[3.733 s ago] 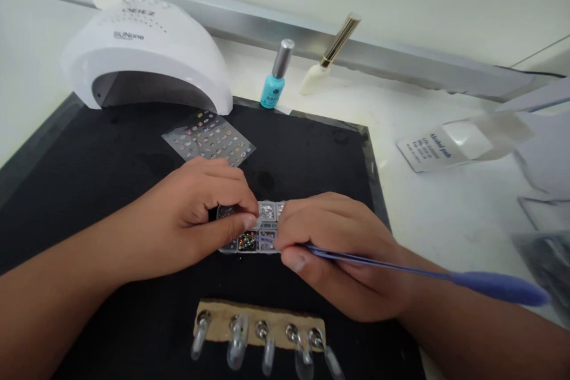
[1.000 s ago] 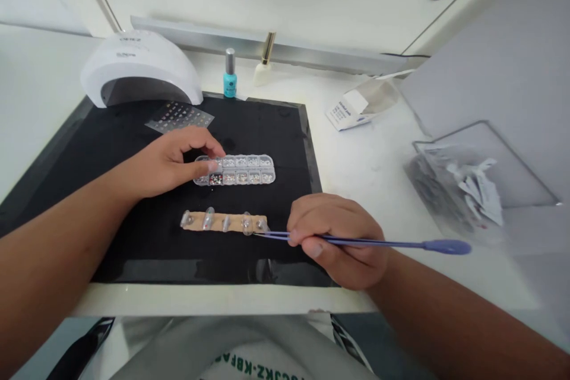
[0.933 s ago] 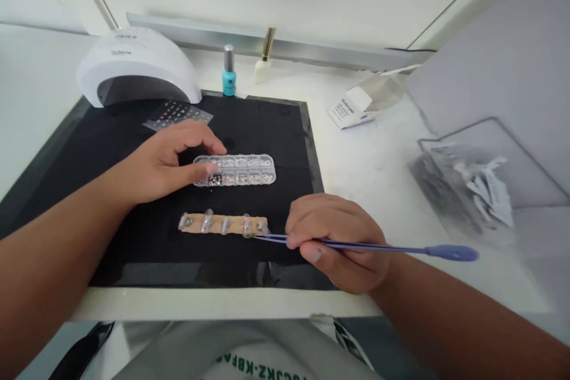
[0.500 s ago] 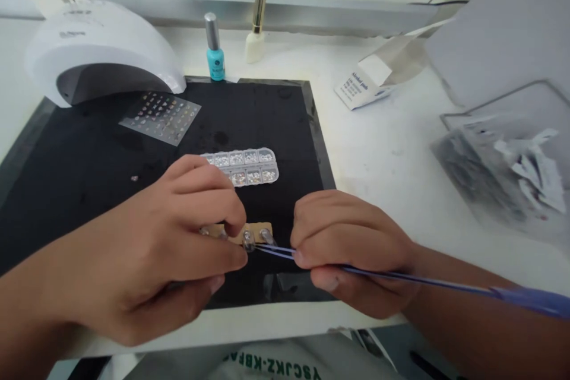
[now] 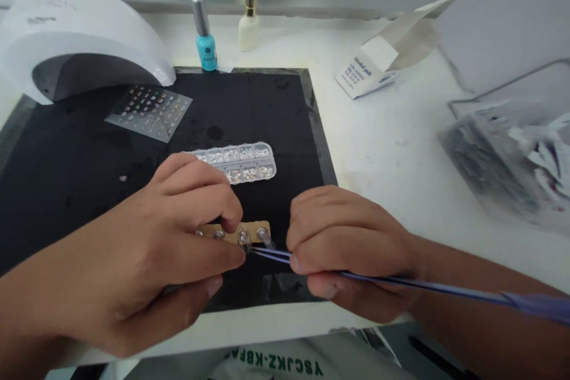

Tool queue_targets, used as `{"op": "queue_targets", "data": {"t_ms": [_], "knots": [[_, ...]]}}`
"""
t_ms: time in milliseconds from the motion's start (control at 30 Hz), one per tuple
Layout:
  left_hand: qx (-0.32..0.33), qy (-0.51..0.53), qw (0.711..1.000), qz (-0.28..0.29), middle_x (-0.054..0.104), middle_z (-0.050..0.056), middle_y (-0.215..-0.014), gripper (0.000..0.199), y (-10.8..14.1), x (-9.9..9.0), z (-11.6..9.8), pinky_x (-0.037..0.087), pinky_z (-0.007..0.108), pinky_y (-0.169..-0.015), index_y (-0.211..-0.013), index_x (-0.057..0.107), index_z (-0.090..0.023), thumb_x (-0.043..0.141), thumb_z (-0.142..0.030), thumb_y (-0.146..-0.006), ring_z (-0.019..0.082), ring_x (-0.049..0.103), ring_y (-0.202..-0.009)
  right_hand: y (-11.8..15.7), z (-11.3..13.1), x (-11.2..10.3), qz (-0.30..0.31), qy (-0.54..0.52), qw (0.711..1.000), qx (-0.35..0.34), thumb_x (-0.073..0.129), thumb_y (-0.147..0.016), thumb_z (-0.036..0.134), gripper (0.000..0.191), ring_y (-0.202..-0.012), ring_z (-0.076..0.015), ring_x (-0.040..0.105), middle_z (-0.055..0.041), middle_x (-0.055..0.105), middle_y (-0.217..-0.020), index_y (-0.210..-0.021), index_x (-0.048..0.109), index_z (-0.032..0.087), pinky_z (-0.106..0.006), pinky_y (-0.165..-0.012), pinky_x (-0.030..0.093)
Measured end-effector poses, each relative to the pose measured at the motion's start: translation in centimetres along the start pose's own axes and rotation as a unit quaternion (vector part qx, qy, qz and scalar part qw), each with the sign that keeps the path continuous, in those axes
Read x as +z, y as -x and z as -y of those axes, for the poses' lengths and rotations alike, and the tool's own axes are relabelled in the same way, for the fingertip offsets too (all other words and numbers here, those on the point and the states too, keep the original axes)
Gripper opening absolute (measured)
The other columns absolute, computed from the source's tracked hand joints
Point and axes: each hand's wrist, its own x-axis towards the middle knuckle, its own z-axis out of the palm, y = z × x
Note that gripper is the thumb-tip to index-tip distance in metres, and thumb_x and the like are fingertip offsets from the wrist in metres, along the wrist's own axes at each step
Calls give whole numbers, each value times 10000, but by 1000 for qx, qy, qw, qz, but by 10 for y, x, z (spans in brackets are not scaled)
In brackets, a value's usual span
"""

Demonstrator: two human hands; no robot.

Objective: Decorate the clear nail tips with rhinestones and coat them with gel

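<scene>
My right hand (image 5: 351, 249) is closed round blue tweezers (image 5: 401, 282). The tips of the tweezers touch a small clear nail piece (image 5: 244, 238) mounted on a tan strip (image 5: 231, 227) with several pegs. My left hand (image 5: 178, 237) is closed at the left part of the strip, thumb and fingers pressed on it and at the nail piece; its fingers hide part of the strip. Another clear nail piece (image 5: 266, 238) stands at the strip's right end. Just behind my hands lies a compartment case of rhinestones (image 5: 249, 160), partly covered by my left hand.
A white lamp (image 5: 84, 35) and a sticker sheet (image 5: 151, 111) are at the left of a black mat (image 5: 249, 101). Behind it stand a turquoise bottle (image 5: 206, 50) and a cream bottle (image 5: 248, 31). At the right are an alcohol pads box (image 5: 367, 71) and plastic bags (image 5: 503, 160).
The view has shifted a little, so background objects sit slightly higher and further left. Both hands keep nearly the same pose, with the tweezer tips still at the nail piece.
</scene>
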Motion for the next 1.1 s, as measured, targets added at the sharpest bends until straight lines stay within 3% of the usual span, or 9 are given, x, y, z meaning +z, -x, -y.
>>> {"op": "queue_targets", "data": {"t_ms": [267, 433, 1100], "knots": [[6, -2, 1000, -6, 588, 66, -1007, 218, -2, 3, 2, 328, 489, -872, -963, 663, -198, 502, -71, -890, 256, 515, -957, -3, -5, 4, -13, -9, 999, -45, 412, -1098, 273, 368, -634, -122, 587, -28, 646, -698, -820, 609, 135, -285, -636, 490], [7, -9, 1000, -7, 589, 67, -992, 217, -3, 2, 1, 329, 485, -863, -948, 666, -196, 503, -70, -880, 260, 524, -943, -2, -1, 2, -5, -1, 1000, -9, 397, -1107, 300, 388, -662, -128, 603, -28, 656, -719, -827, 614, 140, -304, -675, 505], [8, -5, 1000, 5, 572, 68, -998, 191, 2, 3, 0, 337, 509, -853, -934, 620, -197, 509, -58, -863, 257, 516, -950, -2, 0, 1, -4, 0, 1000, -1, 399, -1110, 312, 407, -675, -124, 616, -34, 666, -720, -831, 632, 127, -298, -684, 523]]}}
